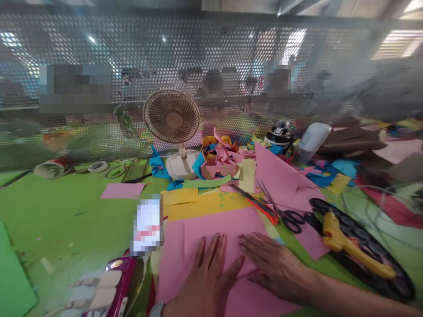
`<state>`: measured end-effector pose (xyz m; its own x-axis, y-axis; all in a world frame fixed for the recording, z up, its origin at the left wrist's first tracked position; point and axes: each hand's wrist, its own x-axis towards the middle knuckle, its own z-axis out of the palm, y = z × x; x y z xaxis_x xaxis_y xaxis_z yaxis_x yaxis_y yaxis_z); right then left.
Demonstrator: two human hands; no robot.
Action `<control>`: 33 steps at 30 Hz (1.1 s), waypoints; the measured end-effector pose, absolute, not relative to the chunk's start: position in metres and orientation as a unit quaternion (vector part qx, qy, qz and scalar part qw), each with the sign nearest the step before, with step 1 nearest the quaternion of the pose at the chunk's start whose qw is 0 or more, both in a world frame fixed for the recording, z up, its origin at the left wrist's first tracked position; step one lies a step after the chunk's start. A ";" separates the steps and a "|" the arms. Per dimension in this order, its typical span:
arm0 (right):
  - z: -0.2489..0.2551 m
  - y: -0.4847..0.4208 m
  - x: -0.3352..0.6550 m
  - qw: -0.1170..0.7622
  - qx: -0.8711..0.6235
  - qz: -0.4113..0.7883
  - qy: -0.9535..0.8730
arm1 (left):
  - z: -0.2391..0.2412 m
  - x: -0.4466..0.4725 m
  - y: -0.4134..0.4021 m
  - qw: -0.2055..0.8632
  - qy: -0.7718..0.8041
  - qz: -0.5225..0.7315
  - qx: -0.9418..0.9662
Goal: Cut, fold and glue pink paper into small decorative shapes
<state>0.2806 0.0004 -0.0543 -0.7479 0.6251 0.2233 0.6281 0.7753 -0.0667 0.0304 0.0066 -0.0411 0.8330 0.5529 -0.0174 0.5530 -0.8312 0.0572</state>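
Both of my hands lie flat on a pink paper sheet [211,224] on the green table. My left hand [206,277] rests palm down with its fingers stretched forward. My right hand [272,264] presses on the same sheet just to the right, fingers extended toward the left. Neither hand holds anything. A yellow sheet [205,204] lies under the pink one's far edge.
Black-handled scissors [287,215] and an orange-red cutter [261,204] lie right of the sheet. A yellow glue gun [346,244] rests on a black tray [396,281]. A small fan [173,127], paper scraps, tape rolls [97,167] and a perforated metal screen stand behind.
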 end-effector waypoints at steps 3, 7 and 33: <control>-0.050 -0.009 0.274 0.108 -0.364 0.008 -0.925 | -0.040 0.031 0.006 0.026 0.282 0.023 0.959; -0.052 -0.024 0.261 0.111 -0.358 0.001 -0.927 | -0.044 0.031 0.007 0.015 0.286 0.023 0.958; -0.041 -0.041 0.310 0.056 -0.392 0.047 -0.917 | -0.075 -0.008 0.007 -0.165 0.234 0.077 0.955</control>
